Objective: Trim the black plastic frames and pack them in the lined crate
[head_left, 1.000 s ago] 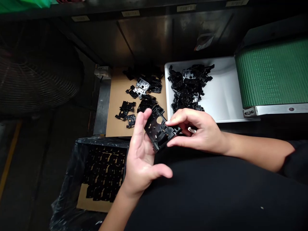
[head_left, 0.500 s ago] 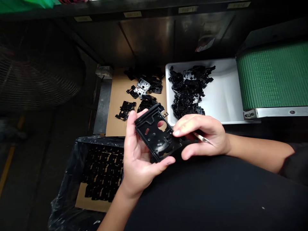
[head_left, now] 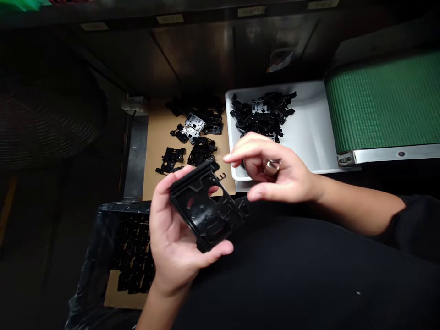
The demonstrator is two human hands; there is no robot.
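My left hand (head_left: pixel 172 238) grasps a black plastic frame (head_left: pixel 206 206). The thumb presses its near corner at 5 o'clock and the fingers wrap behind its far edge at 10 o'clock. The frame sits just left of the middle of my view, above my dark lap, with its open face turned up towards me. Its long axis runs roughly from 11 o'clock to 5 o'clock, and the thick lipped end points away from me. My fingertip shows through a round hole in it.

My right hand (head_left: pixel 275 174) hangs just beside the frame at 2 o'clock and does not touch it. Its fingers are curled around a small metal tool (head_left: pixel 272 166). Only a glint of the tool shows between them, so I cannot tell what kind it is.

Beyond that hand a white tray (head_left: pixel 309 133) holds a pile of black parts (head_left: pixel 261 114), and my fingers hide the near edge of the pile. At 11 o'clock loose black parts (head_left: pixel 195 133) lie on a cardboard sheet (head_left: pixel 156 142) on the bench. At 8 o'clock a bag-lined box (head_left: pixel 103 215) holds stacked frames (head_left: pixel 134 247). They are dim and partly covered by my left hand. A green conveyor belt (head_left: pixel 381 101) runs off the frame at 3 o'clock. The far left is dark and blurred.
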